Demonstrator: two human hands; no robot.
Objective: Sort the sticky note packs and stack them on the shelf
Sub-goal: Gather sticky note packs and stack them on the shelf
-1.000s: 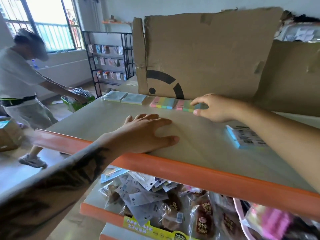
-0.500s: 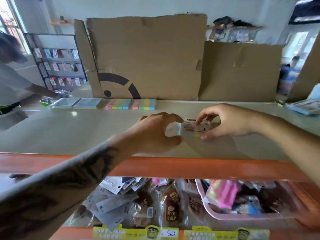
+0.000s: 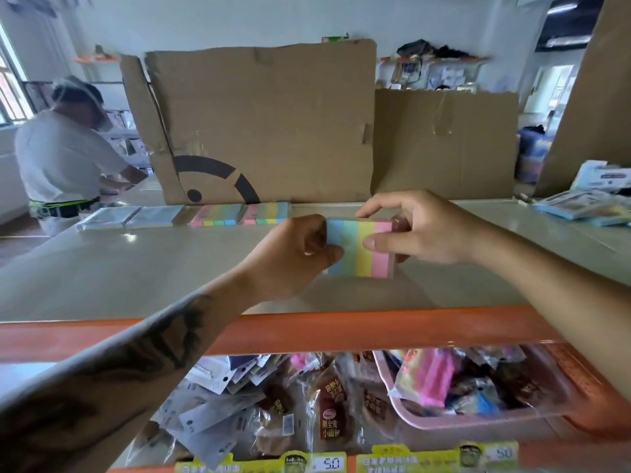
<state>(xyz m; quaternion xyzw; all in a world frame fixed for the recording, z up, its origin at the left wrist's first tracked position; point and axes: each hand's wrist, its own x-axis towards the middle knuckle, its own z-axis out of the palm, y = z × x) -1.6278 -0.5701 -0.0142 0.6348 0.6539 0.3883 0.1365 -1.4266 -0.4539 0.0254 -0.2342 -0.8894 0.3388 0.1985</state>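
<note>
— Where do we have the pack?

— We hold the striped sticky note pack (image 3: 359,248) between both hands, just above the shelf top (image 3: 136,268). Our left hand (image 3: 293,257) pinches its blue edge, thumb on the face; our right hand (image 3: 420,230) grips the pink edge, thumb on the yellow stripe.

— What lies around us?

— At the back edge we see a row: two clear-wrapped packs (image 3: 131,216), then two rainbow packs (image 3: 240,213), all touching. Behind them a big cardboard sheet (image 3: 266,121) stands upright, walling off the rear; a second cardboard panel (image 3: 444,145) stands beside it. Far right, loose packs (image 3: 587,204) lie in a heap.

— And below?

— Under the orange shelf rail (image 3: 307,331) sit bagged snacks (image 3: 327,407) and a pink basket (image 3: 406,418). A person in white (image 3: 65,155) bends at the left.
</note>
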